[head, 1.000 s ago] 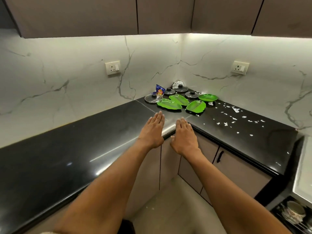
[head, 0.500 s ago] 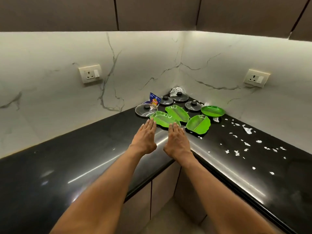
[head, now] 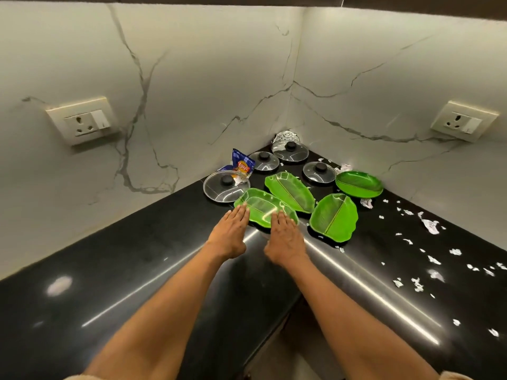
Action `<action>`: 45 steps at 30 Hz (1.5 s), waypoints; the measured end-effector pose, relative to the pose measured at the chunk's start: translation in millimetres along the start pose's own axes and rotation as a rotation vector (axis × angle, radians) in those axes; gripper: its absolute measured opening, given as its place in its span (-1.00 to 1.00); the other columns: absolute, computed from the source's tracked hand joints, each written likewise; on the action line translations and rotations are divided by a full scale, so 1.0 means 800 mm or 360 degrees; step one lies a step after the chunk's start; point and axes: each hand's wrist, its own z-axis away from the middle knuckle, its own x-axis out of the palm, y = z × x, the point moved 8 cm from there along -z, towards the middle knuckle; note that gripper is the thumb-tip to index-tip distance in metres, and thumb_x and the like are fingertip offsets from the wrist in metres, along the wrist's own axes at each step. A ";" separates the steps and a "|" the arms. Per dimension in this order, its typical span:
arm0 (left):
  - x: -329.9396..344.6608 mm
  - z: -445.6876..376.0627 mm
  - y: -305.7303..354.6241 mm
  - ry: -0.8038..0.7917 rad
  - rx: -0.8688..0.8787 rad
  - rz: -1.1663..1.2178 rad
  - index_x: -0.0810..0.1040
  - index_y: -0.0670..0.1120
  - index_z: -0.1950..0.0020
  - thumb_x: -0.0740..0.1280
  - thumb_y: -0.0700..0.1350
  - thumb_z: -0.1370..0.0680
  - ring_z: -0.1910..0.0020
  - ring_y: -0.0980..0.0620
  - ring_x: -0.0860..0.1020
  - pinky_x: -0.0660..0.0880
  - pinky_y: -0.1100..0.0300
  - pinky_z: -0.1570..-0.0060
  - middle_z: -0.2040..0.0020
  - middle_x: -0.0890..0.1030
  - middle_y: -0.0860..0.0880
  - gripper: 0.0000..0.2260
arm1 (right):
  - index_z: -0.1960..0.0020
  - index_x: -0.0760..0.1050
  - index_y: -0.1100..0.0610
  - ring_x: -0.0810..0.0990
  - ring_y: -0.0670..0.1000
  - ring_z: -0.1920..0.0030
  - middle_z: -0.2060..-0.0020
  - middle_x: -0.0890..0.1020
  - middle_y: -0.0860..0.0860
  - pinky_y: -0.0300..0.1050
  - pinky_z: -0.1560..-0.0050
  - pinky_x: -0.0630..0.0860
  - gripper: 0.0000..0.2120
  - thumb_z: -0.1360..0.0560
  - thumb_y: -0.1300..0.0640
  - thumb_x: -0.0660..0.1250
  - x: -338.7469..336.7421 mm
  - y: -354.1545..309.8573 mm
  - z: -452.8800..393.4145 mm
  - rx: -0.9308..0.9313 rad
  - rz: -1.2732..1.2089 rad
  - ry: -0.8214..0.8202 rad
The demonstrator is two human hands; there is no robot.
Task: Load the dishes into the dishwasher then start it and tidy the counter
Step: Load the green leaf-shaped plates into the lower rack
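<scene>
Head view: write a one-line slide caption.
Both hands, left hand and right hand, reach flat toward the nearest green leaf-shaped plate in a black counter corner.

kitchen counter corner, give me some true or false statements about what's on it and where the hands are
1. Four glass lids with black knobs lie on the counter. True: one by the chip packet, one behind it, one in the corner, one near the round plate.
2. The left hand grips a lid. False: its straight fingers reach the nearest leaf-shaped plate.
3. All the green plates are stacked. False: they lie side by side.
4. White scraps litter the counter's right side. True.
5. The right hand holds the chip packet. False: it lies flat at the same plate.
</scene>
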 end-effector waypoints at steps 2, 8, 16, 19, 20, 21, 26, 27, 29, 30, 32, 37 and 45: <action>0.013 -0.029 -0.013 -0.0054 0.0007 -0.0008 -0.18 -0.14 -0.63 0.27 -0.09 -0.53 -0.61 -0.01 -0.19 -0.15 0.05 -0.58 -0.63 -0.19 -0.11 -0.19 | -0.63 -0.14 0.26 -0.09 0.15 -0.63 -0.63 -0.06 0.20 0.03 -0.61 -0.10 -0.16 -0.56 0.04 0.27 0.015 0.001 -0.026 -0.0002 0.0005 -0.0063; 0.057 -0.090 -0.023 -0.0230 0.0034 -0.0039 -0.11 -0.16 -0.63 0.26 -0.11 -0.50 -0.62 -0.04 -0.11 -0.11 0.05 -0.58 -0.63 -0.12 -0.13 -0.20 | -0.63 -0.11 0.28 -0.05 0.16 -0.63 -0.62 -0.03 0.22 0.04 -0.61 -0.07 -0.17 -0.57 0.03 0.29 0.060 0.012 -0.078 0.0009 -0.0012 -0.0190; 0.106 -0.130 -0.029 -0.0335 0.0009 -0.0005 -0.07 -0.17 -0.63 0.25 -0.15 -0.49 -0.62 -0.05 -0.08 -0.12 0.07 -0.58 -0.64 -0.08 -0.14 -0.22 | -0.61 0.06 0.25 0.08 0.14 -0.61 -0.60 0.13 0.20 0.00 -0.60 -0.01 -0.34 -0.61 0.06 0.21 0.101 0.020 -0.120 -0.0105 -0.0121 -0.0206; 0.116 -0.133 -0.030 -0.0316 -0.0008 0.0025 -0.03 -0.16 -0.63 0.26 -0.20 -0.47 -0.62 -0.04 -0.07 -0.18 0.12 -0.54 -0.64 -0.06 -0.12 -0.22 | -0.58 0.15 0.26 0.13 0.14 -0.59 -0.58 0.18 0.20 -0.02 -0.59 0.04 -0.36 -0.58 0.12 0.27 0.110 0.027 -0.120 -0.0169 -0.0168 -0.0178; 0.115 -0.134 -0.031 -0.0281 0.0004 0.0028 0.00 -0.16 -0.63 0.25 -0.21 -0.46 -0.62 -0.04 -0.06 -0.17 0.12 -0.54 -0.64 -0.04 -0.12 -0.23 | -0.55 0.23 0.27 0.19 0.16 -0.57 -0.56 0.24 0.21 -0.02 -0.57 0.10 -0.39 -0.55 0.16 0.29 0.109 0.028 -0.118 -0.0188 -0.0191 -0.0144; 0.116 -0.135 -0.029 -0.0252 0.0023 0.0028 0.03 -0.16 -0.63 0.24 -0.23 -0.45 -0.61 -0.04 -0.03 -0.16 0.11 -0.55 -0.64 0.00 -0.13 -0.24 | -0.48 0.33 0.28 0.28 0.18 -0.52 -0.50 0.33 0.22 0.00 -0.54 0.19 -0.44 -0.51 0.21 0.31 0.110 0.033 -0.115 -0.0206 -0.0212 -0.0115; 0.113 -0.115 -0.012 -0.0145 0.0157 0.0033 0.18 -0.19 -0.59 0.26 -0.30 -0.43 -0.60 -0.08 0.09 -0.08 0.10 -0.56 -0.61 0.14 -0.14 -0.29 | -0.14 0.60 0.27 0.57 0.18 -0.22 -0.19 0.62 0.16 0.01 -0.19 0.57 -0.59 -0.29 0.41 0.36 0.115 0.061 -0.093 -0.0330 -0.0360 0.0040; 0.112 -0.110 -0.008 -0.0109 0.0186 0.0043 0.23 -0.20 -0.57 0.27 -0.31 -0.41 -0.58 -0.09 0.15 -0.04 0.10 -0.55 -0.59 0.20 -0.15 -0.29 | -0.12 0.62 0.27 0.58 0.17 -0.20 -0.17 0.63 0.15 0.00 -0.14 0.60 -0.58 -0.27 0.43 0.35 0.117 0.068 -0.090 -0.0346 -0.0373 0.0057; 0.112 -0.099 0.000 -0.0047 0.0216 0.0028 0.36 -0.22 -0.50 0.32 -0.34 -0.36 -0.52 -0.13 0.30 0.06 0.09 -0.52 -0.52 0.34 -0.18 -0.33 | -0.10 0.64 0.29 0.61 0.16 -0.18 -0.15 0.66 0.14 -0.01 -0.05 0.64 -0.56 -0.24 0.46 0.35 0.119 0.081 -0.082 -0.0375 -0.0400 0.0088; 0.113 -0.095 0.002 -0.0023 0.0221 0.0018 0.43 -0.23 -0.46 0.35 -0.34 -0.33 -0.47 -0.15 0.37 0.13 0.07 -0.49 -0.47 0.41 -0.19 -0.34 | -0.08 0.65 0.29 0.62 0.15 -0.17 -0.14 0.67 0.13 0.00 -0.02 0.65 -0.56 -0.22 0.48 0.36 0.119 0.086 -0.079 -0.0395 -0.0417 0.0106; 0.116 -0.086 0.006 0.0006 0.0205 0.0014 0.51 -0.24 -0.38 0.38 -0.35 -0.26 -0.39 -0.16 0.47 0.25 0.03 -0.44 -0.40 0.50 -0.20 -0.36 | -0.03 0.67 0.27 0.63 0.14 -0.13 -0.11 0.69 0.11 -0.02 0.02 0.66 -0.57 -0.19 0.49 0.37 0.118 0.096 -0.071 -0.0450 -0.0450 0.0134; 0.127 -0.065 0.021 -0.0007 0.0087 0.0063 0.54 -0.26 -0.34 0.37 -0.37 -0.22 -0.33 -0.19 0.52 0.44 -0.02 -0.36 -0.37 0.52 -0.21 -0.36 | 0.04 0.66 0.27 0.64 0.15 -0.10 -0.08 0.69 0.12 -0.01 0.03 0.66 -0.58 -0.14 0.51 0.37 0.113 0.112 -0.062 -0.0534 -0.0461 0.0172; 0.153 0.001 0.058 0.0092 -0.0322 0.0162 0.51 -0.22 -0.39 0.35 -0.36 -0.29 -0.37 -0.17 0.48 0.44 -0.05 -0.36 -0.38 0.52 -0.20 -0.38 | -0.30 0.57 0.29 0.49 0.20 -0.40 -0.37 0.53 0.22 0.10 -0.44 0.40 -0.41 -0.28 0.48 0.31 0.131 0.110 -0.051 -0.0715 -0.0307 0.0206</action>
